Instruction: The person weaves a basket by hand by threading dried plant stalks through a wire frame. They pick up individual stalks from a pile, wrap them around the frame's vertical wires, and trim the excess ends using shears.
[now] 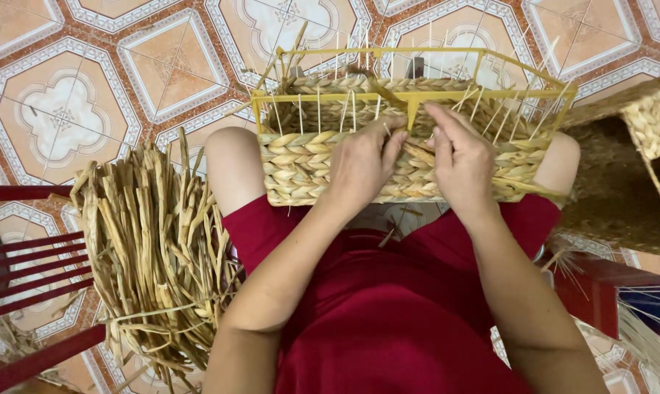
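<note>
A half-woven basket (pixel 300 164) of braided straw on a yellow wire frame (pixel 410 97) rests on my knees, with thin upright sticks poking out of its top. My left hand (pixel 359 164) lies on the near wall, fingers pinching a straw strand by the rim. My right hand (pixel 461 157) presses the weave just right of it, fingers closed on the same strand near the frame's middle post.
A bundle of dried straw strands (pixel 155 255) lies on the patterned tile floor (pixel 60 109) to my left. A red slatted chair (pixel 31 270) stands at the far left. Another woven basket (pixel 654 120) sits at the right edge, above a red stool (pixel 592 284).
</note>
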